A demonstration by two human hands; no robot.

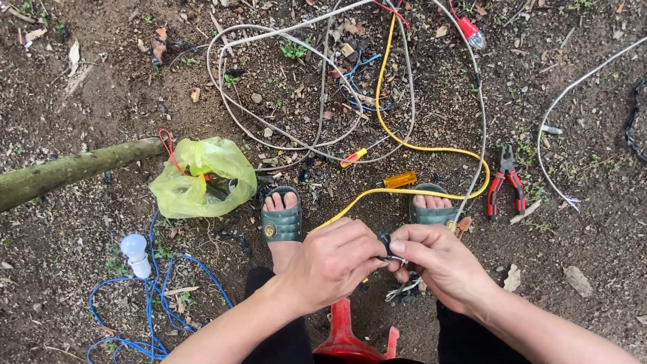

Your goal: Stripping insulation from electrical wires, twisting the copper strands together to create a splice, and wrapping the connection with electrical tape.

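My left hand and my right hand meet over my lap, both pinching a small black fitting where thin bare wire ends stick out. A yellow wire runs from between my hands up across the dirt. A grey cable curves down to my right hand. My feet in green sandals rest on the soil just beyond the hands.
Red-handled pliers lie right of my feet. A small red-yellow screwdriver and an amber-handled one lie ahead. A yellow plastic bag, a branch, a white bulb on blue wire, tangled white cables, a red stool.
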